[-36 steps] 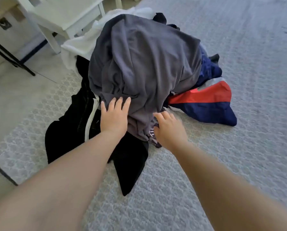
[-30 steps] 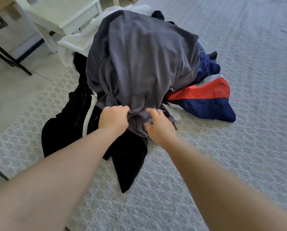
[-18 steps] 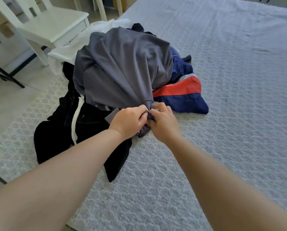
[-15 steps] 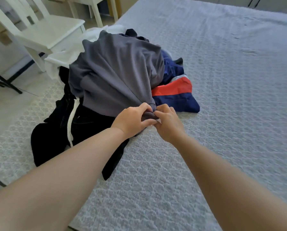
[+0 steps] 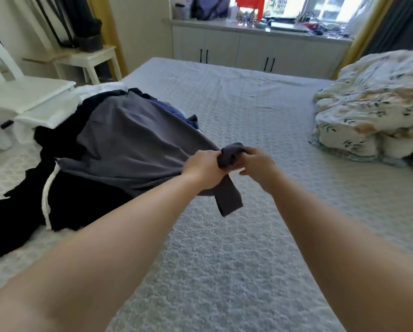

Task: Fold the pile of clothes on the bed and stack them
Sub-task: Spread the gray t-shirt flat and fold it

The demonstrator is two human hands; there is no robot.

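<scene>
Grey shirt (image 5: 133, 149), gripped by both hands, left hand (image 5: 204, 167) and right hand (image 5: 256, 164), could drag the black trousers (image 5: 57, 202) off the bed (image 5: 248, 236).

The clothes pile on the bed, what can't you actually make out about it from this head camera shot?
- Grey garment: its type is unclear; both the left hand and right hand bunch its end.
- Black garment: partly covered by the grey one.
- Navy piece: mostly hidden behind the grey fabric.
- Window counter clutter: too small and blurred.

Grey shirt (image 5: 138, 149), black trousers (image 5: 21, 212), floral duvet (image 5: 373, 111).
</scene>
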